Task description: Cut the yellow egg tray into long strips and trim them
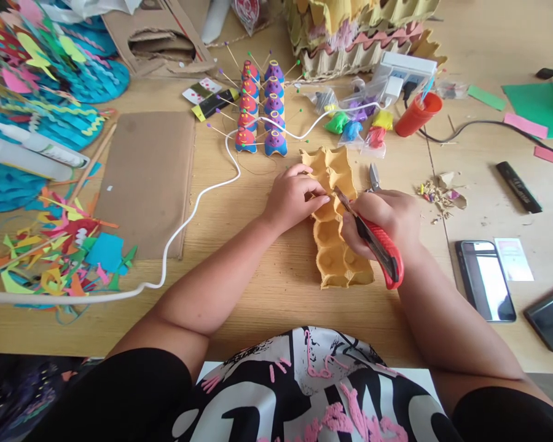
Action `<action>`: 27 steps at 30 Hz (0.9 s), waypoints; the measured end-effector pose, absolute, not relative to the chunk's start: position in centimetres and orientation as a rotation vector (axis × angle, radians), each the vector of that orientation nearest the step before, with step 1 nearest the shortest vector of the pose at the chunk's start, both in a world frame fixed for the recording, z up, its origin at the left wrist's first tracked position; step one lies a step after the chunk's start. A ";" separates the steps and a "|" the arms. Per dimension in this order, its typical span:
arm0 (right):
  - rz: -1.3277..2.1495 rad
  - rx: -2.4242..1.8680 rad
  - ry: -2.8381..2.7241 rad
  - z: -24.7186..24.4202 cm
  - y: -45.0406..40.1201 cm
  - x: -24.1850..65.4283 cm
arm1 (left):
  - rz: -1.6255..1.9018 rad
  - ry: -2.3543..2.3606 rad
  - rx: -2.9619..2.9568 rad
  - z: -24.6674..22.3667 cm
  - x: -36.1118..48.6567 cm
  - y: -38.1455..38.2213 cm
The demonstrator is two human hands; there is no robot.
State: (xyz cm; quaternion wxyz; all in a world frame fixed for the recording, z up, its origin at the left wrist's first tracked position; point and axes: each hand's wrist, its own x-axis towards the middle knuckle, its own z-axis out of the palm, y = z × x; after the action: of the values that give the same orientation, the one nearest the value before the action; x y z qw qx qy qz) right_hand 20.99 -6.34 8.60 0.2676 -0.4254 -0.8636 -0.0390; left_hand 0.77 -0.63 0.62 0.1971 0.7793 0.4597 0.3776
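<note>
A yellow egg carton piece [330, 236] with two rows of cups lies open side up before me. My left hand [295, 199] is at its left edge, thumb and fingers closed on the carton's rim and wall. In my right hand [384, 221] is a red utility knife [381, 245], its blade pointing up and left at the ridge between the two rows. Just behind my right hand, a pair of scissors [374, 177] is partly hidden.
Painted carton caterpillars [274, 104] stand behind, beside a white cable [203, 193]. Cardboard [142, 178] and paper scraps [50, 245] lie left. To the right are a red cup [418, 115], power strip [408, 66], black marker [518, 186] and phone [486, 282].
</note>
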 end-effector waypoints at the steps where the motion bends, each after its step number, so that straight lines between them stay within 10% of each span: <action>1: -0.118 -1.117 -2.344 8.7 -6.4 20.9 | 1.058 1.291 2.180 0.6 0.8 -0.7; 27: -0.018 -1.117 -2.252 8.6 -6.4 21.9 | 1.066 1.263 2.191 0.5 0.7 -0.7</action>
State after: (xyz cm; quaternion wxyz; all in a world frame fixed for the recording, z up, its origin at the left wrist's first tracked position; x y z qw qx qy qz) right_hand 21.94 -6.37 8.58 0.3090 -0.4225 -0.8520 -0.0068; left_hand 0.72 -0.67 0.54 0.1971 0.7826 0.4512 0.3809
